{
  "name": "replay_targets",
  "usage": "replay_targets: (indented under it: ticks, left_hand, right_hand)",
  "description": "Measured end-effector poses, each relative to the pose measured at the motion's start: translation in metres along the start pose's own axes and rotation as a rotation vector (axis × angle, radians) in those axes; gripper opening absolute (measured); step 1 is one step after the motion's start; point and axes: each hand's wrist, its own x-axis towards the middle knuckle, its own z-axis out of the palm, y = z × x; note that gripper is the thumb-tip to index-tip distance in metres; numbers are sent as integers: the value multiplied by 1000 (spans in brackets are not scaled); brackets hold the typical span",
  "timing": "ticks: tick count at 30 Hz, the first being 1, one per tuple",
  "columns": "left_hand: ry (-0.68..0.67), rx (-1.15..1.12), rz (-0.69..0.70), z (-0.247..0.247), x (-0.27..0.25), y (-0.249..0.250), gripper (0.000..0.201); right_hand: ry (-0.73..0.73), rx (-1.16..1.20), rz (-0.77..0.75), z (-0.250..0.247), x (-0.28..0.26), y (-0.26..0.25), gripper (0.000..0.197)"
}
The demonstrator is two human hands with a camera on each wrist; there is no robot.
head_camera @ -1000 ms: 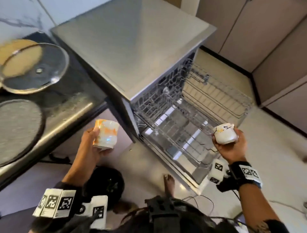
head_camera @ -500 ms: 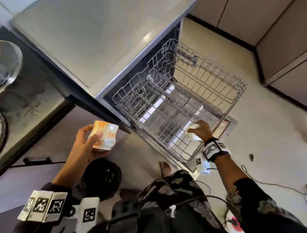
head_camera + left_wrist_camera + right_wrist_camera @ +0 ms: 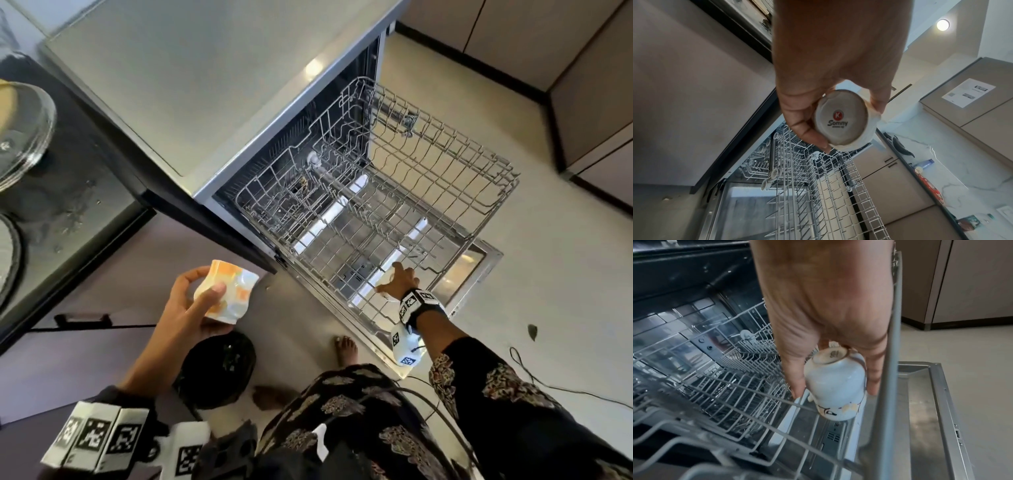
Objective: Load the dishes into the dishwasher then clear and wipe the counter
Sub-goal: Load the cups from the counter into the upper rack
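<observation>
Right hand (image 3: 830,318) is now reaching lower than before, gripping a white cup (image 3: 836,386) upside down inside the rack (image 3: 479,205), beside its near rim; left hand (image 3: 191,308) is holding an orange cup (image 3: 227,294) clear of the dishwasher (image 3: 205,85).

The head camera looks steeply down from above both hands, taking in the pulled-out grey wire dishwasher rack (image 3: 376,219) ahead of them. The left wrist camera sits close behind the left hand (image 3: 830,53), angled up toward the ceiling. The right wrist camera looks down past the right hand (image 3: 824,301). All three show that rack.
</observation>
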Motion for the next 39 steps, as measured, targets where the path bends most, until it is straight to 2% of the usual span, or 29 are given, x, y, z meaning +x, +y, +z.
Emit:
replay_targets:
  ticks: [4,5,7,8,9,10,12,14,15,17,18,20,22,23,26,29,32,36,39]
  left_hand:
    - [-20,37,-18,7,-2,5,85]
    - [-20,57,-23,10,-1,5,74]
    - [21,141,-9,17,5,5,39]
    - [57,227,2,21,9,4,27]
    - [84,338,23,25,15,1,24]
    - [95,450,47,29,20,-1,27]
    - [62,640,62,39,29,-1,37]
    - [-20,815,51,52,37,3,47]
    - [-59,892,47,61,41,6,51]
    - [-96,949,36,75,46,12,46]
    - [-110,936,33,80,47,12,46]
    - [-184,903,65,86,51,12,63]
    - [-289,821,115,86,52,11,76]
    - [-326,763,125,85,54,11,76]
    - [-354,685,129,79,56,9,61]
    - [-378,770,122,63,56,6,41]
    - [-410,844,88,40,55,-5,22]
    - [-393,836,28,12,47,-24,12]
    - [-363,801,-22,-3,39,-35,16]
  right_hand:
    - [-12,15,-44,-18,-10,0,81]
    - [-7,-21,-58,-24,-17,-5,78]
    - [110,-114,-149,-38,-41,-21,65]
    - [184,-109,-245,-44,-59,-31,58]
    - [213,-21,-375,-48,-78,-44,54]
    - [173,115,-518,-51,-99,-58,53]
    - [-13,285,-809,-48,-142,-84,65]
    - [-95,169,-1072,-35,-169,-104,81]
    - [-69,81,-1165,-26,-172,-111,85]
    - [61,-57,-1227,-10,-172,-121,85]
    - [136,-79,-1223,-5,-171,-123,82]
    - [232,-58,-1195,-6,-166,-123,77]
    - [217,7,-1138,-9,-159,-115,75]
    - [171,76,-1081,-10,-156,-109,73]
    - [5,354,-822,-10,-141,-86,67]
    - [-20,577,-565,-19,-124,-65,63]
    - [104,648,-406,-41,-94,-49,59]
    - [354,673,-266,-69,-44,-39,61]
    - [362,503,-241,-79,-15,-42,65]
